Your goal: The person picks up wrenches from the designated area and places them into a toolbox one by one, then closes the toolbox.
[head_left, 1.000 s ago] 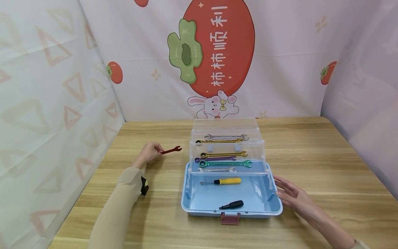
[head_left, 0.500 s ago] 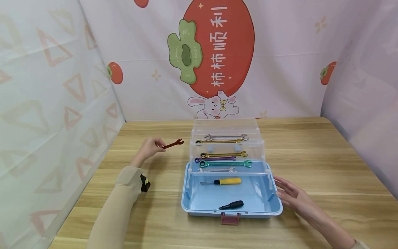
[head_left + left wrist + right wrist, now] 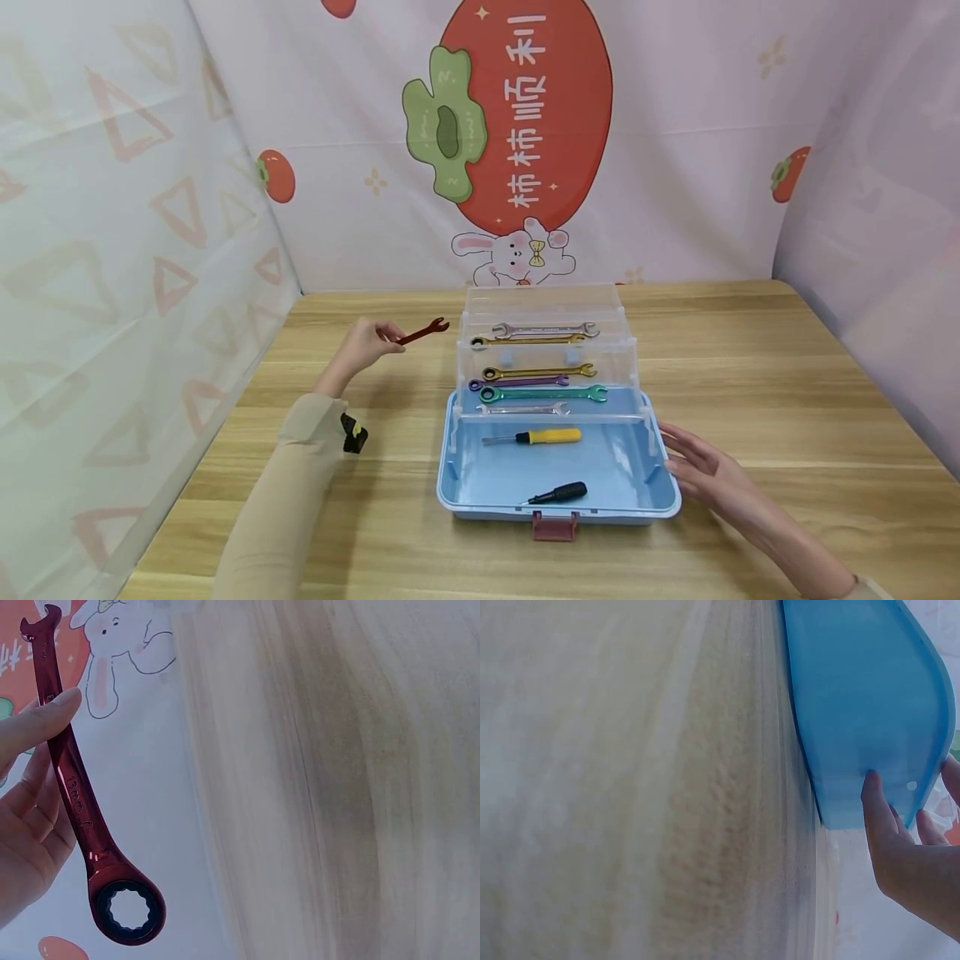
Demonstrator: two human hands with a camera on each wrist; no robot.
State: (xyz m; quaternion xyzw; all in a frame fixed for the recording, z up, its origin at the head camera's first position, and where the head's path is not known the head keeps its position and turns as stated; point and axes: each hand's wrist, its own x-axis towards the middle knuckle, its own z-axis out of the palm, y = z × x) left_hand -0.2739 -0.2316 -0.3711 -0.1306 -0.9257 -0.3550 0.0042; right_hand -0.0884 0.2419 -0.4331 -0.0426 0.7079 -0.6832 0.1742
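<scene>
My left hand (image 3: 367,343) pinches a red ratcheting combination wrench (image 3: 79,784) between thumb and fingers, raised above the table left of the toolbox. Its open end points toward the clear trays; the ring end shows in the left wrist view, with "13mm" on the shaft. The blue toolbox (image 3: 551,514) stands open, its clear stepped trays (image 3: 626,367) folded back. My right hand (image 3: 708,477) touches the toolbox's right side with fairly straight fingertips; the right wrist view shows its fingers (image 3: 877,806) against the blue wall.
Several wrenches lie in the trays, among them a green one (image 3: 543,395) and a purple one (image 3: 525,383). A yellow-handled screwdriver (image 3: 553,436) and a black-handled screwdriver (image 3: 566,492) lie in the base. A mauve latch (image 3: 555,527) hangs in front. Printed cloth surrounds the wooden table (image 3: 765,375).
My left hand has moved up and a little right in the head view, carrying the red wrench, whose open end tilts higher. The right hand and toolbox stay in place.
</scene>
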